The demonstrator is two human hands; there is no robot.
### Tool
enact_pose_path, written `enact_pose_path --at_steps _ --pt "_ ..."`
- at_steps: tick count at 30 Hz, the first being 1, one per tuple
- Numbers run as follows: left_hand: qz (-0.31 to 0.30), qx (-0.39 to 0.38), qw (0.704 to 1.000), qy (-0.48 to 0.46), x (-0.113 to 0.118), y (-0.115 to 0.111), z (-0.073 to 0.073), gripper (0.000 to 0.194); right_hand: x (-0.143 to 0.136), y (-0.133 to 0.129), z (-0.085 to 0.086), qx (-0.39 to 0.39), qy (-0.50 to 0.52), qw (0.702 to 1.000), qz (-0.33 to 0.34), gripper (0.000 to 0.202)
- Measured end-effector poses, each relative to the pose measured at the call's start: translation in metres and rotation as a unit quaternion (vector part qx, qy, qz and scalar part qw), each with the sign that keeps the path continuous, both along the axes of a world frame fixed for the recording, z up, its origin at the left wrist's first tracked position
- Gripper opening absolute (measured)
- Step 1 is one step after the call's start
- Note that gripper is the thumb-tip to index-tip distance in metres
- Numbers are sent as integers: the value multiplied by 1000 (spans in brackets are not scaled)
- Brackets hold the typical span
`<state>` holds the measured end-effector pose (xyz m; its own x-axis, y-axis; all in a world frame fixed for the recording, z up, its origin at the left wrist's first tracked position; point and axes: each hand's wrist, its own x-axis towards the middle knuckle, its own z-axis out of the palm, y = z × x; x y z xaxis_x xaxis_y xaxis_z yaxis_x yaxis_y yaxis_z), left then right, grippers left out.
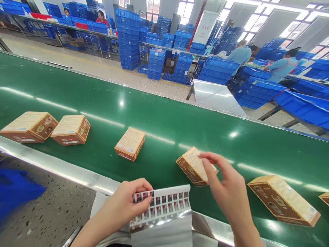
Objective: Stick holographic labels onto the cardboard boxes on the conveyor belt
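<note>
My left hand [133, 199] pinches the upper left of a sheet of small stickers [167, 206] between thumb and fingers. The stickers sit in rows, dark and red, on a glossy backing that hangs down toward me. My right hand [226, 185] is over a brown and cream carton [195, 164] on the green conveyor belt [159, 164]. Its thumb and forefinger tips come together above the carton's top face; anything between them is too small to make out. The hand covers the carton's right end.
Similar cartons lie along the belt: one [130, 144] left of centre, two touching [70, 128] farther left, one [282, 199] at right. A metal rail [64, 171] edges the near side. Beyond stand stacked blue crates [128, 41], a metal table [216, 94] and co-workers [239, 55].
</note>
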<state>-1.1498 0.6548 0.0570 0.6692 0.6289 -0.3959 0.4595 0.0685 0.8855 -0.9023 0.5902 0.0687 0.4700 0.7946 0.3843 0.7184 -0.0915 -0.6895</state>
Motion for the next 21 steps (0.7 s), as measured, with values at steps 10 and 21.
enact_pose_path --at_steps 10,21 --pt "25 -25 999 -13 4 -5 4 27 -60 -13 -9 82 -291 915 267 18" --pt "68 -87 991 -78 -4 -3 -2 28 -69 -18 -9 80 -220 927 293 20"
